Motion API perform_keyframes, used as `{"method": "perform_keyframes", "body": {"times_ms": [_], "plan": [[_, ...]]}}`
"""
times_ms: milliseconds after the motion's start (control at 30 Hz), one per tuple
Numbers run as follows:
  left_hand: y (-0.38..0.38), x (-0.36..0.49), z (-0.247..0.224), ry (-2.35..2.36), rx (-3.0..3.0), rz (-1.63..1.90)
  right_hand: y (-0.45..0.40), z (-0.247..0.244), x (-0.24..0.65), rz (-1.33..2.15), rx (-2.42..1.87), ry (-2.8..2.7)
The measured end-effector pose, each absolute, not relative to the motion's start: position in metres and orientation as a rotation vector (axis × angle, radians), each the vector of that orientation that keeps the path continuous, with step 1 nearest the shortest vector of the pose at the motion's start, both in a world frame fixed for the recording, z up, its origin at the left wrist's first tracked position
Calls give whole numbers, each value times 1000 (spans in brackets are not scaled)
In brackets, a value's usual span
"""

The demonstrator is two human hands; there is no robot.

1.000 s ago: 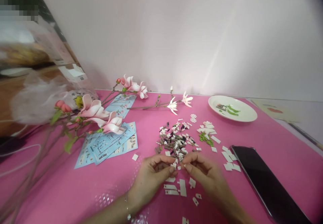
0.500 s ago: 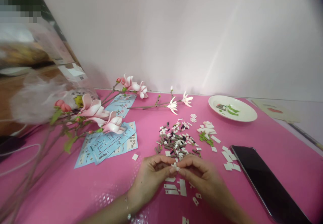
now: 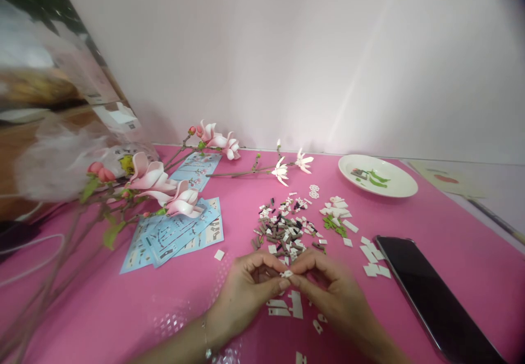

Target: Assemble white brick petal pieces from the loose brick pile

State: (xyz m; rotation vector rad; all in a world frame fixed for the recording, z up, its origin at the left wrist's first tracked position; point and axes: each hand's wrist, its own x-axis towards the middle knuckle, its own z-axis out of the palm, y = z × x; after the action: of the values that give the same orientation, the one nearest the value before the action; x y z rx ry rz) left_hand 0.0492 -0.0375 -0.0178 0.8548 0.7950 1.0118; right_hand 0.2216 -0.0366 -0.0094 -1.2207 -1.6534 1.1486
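Note:
Between the fingertips of both hands is a small white building piece [image 3: 286,274], partly hidden by the fingers. My left hand [image 3: 256,285] pinches it from the left, and a thin bracelet circles that wrist. My right hand [image 3: 324,282] grips the same piece from the right with thumb and forefinger. Just beyond the hands lies a heap of small brown, white and black building pieces [image 3: 287,230]. Flat white pieces [image 3: 279,311] lie under and between the hands. A single white square piece [image 3: 219,254] sits left of my left hand.
Pink-and-white artificial magnolia stems [image 3: 182,203] lie at left over blue instruction sheets [image 3: 172,238]. A white flower stem [image 3: 280,171] rests at the back. Right are a white plate [image 3: 389,189] with green pieces, a black phone [image 3: 430,293] and white tiles [image 3: 371,252]. A plastic bag [image 3: 57,156] stands far left.
The small white piece has turned slightly between my fingertips, and both hands' fingers have shifted a little around it. Everything else on the table stays put.

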Motion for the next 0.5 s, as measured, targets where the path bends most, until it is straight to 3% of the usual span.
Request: {"method": "perform_keyframes", "body": {"times_ms": [500], "plan": [[-39, 49, -19, 880, 998, 1126, -40, -7, 219, 909, -1101, -1842]]}}
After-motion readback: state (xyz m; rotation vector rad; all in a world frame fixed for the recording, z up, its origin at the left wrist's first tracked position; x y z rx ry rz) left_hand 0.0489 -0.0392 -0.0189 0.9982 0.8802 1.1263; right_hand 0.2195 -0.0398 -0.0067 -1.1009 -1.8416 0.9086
